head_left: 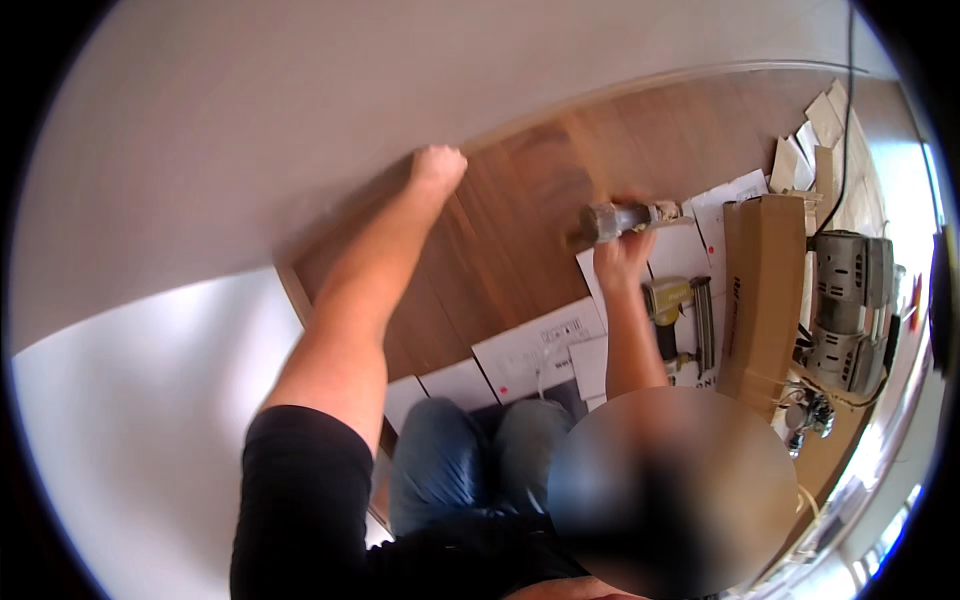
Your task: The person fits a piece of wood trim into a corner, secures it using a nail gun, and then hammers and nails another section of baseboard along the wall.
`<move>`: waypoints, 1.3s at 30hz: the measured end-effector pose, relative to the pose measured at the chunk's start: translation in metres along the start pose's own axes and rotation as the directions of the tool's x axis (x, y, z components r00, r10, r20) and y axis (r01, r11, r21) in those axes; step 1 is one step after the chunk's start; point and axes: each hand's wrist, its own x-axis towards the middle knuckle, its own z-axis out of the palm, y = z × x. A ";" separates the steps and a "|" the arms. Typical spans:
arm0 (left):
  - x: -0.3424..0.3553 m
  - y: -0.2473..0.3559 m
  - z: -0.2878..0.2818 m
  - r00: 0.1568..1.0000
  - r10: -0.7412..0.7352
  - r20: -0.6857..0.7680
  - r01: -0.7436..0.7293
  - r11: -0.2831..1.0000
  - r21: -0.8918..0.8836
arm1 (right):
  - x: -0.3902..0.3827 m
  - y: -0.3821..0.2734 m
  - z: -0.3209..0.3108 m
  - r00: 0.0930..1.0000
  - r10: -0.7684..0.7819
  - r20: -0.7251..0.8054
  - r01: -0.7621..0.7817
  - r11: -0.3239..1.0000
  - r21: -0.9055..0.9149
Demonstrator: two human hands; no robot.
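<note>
My left hand (438, 168) is closed at the far edge of the brown wood plank floor (470, 260), right where it meets the wall. What its fingers hold, if anything, is hidden. In my right hand (622, 262) is a hammer (612, 221) with a thick grey cylindrical head, held above the planks near their border with white printed sheets (535, 345). The hammer's head lies crosswise, its blunt end toward the left. A green and black nail gun (672, 305) rests on the white sheets, just right of my right forearm.
A long cardboard box (765, 290) lies to the right, beside a grey machine (845, 300). Torn cardboard pieces (800, 160) are piled at the far right. A black cable (849, 120) hangs there. The wall (300, 110) bounds the far side; my knees (440, 450) are close to the sheets.
</note>
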 end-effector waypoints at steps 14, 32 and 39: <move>-0.012 0.001 -0.013 0.996 -0.072 -0.058 0.057 0.970 -0.237 | 0.118 0.082 0.154 0.878 -0.470 -0.086 0.471 0.882 -0.014; -0.007 0.003 -0.013 0.999 -0.029 0.020 0.029 0.999 -0.035 | -0.289 0.007 -0.152 0.677 0.734 -0.055 -0.430 0.334 -0.839; -0.007 0.003 -0.005 0.999 -0.040 -0.028 0.038 0.997 -0.069 | -0.231 0.010 -0.166 0.970 0.242 0.005 -0.066 0.288 -0.955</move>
